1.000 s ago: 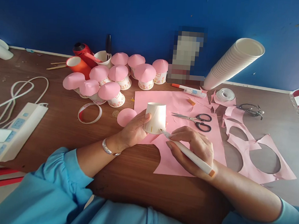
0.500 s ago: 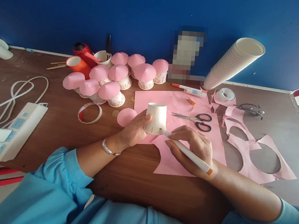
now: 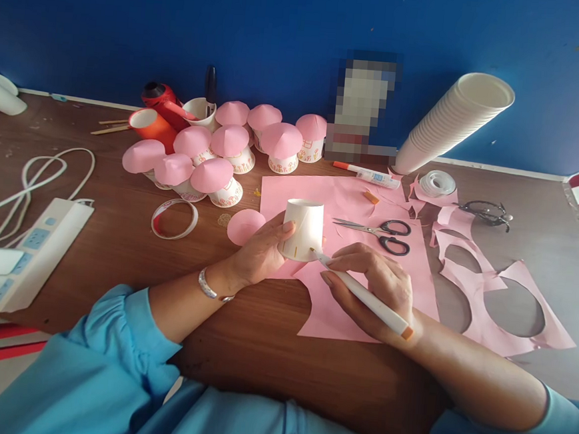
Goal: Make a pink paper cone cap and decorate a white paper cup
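My left hand [image 3: 263, 250] is closed around a white paper cup [image 3: 305, 226], held upside down with its narrow end up. A short brownish-yellow stroke shows low on the cup's side. In my right hand [image 3: 377, 281] is a white marker pen [image 3: 363, 295] with an orange-brown end, gripped like a writing pen. Its tip meets the cup near the lower rim. Below and behind the hands lies a pink paper sheet [image 3: 292, 189]. Black-handled scissors [image 3: 376, 230] rest on it, with a small orange-brown cap [image 3: 370, 197] farther back. A pink paper circle [image 3: 246, 227] lies beside my left hand.
Several decorated cups with pink cone tops [image 3: 281, 139] stand at the back. A tall stack of paper cups [image 3: 452, 126] leans at the right. Cut paper scraps [image 3: 479, 289], tape rolls [image 3: 175, 220], glasses [image 3: 487, 214] and a power strip [image 3: 41, 251] lie around.
Almost nothing differs. The cup and both hands hold nearly the same place, with the pen tip still at the cup's lower side.
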The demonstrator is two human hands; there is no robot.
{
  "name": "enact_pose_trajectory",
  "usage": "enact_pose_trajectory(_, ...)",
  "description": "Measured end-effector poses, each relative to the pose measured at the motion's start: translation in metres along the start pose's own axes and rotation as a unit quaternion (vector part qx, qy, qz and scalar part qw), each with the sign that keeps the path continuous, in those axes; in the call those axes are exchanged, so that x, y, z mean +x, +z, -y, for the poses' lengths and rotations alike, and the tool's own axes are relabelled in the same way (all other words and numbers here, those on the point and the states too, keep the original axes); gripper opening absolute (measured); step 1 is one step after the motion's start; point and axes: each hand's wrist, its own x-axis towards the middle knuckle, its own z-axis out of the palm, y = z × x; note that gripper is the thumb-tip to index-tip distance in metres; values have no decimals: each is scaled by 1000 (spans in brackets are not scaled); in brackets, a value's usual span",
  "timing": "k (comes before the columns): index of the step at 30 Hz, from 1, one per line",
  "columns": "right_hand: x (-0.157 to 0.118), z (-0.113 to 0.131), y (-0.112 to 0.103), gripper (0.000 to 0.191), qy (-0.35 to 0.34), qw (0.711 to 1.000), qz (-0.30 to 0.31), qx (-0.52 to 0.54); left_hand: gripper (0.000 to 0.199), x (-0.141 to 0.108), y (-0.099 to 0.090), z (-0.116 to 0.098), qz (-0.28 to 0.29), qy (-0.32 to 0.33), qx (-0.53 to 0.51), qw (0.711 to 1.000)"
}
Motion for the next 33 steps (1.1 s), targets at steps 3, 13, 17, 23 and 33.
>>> enact_pose_trajectory(3,0,0,0,14,-2,1000,-1,1,42,-1,-2,1,-12,0,-3,1000)
enact_pose_trajectory(13,0,1,-1,16,-9,1000,20,-3,45,0,0,0,-3,-6,1,1000)
enact_pose_trajectory(17,0,2,-2,16,-7,999,41,11,47,0,1,-1,-3,-1,12,1000)
enact_pose_trajectory(23,0,3,-2,14,9,998,56,32,47,0,1,-2,6,-3,15,1000)
enact_pose_trajectory(33,2,4,-6,14,-11,999,11,34,57,-1,-5,1,-14,0,-9,1000)
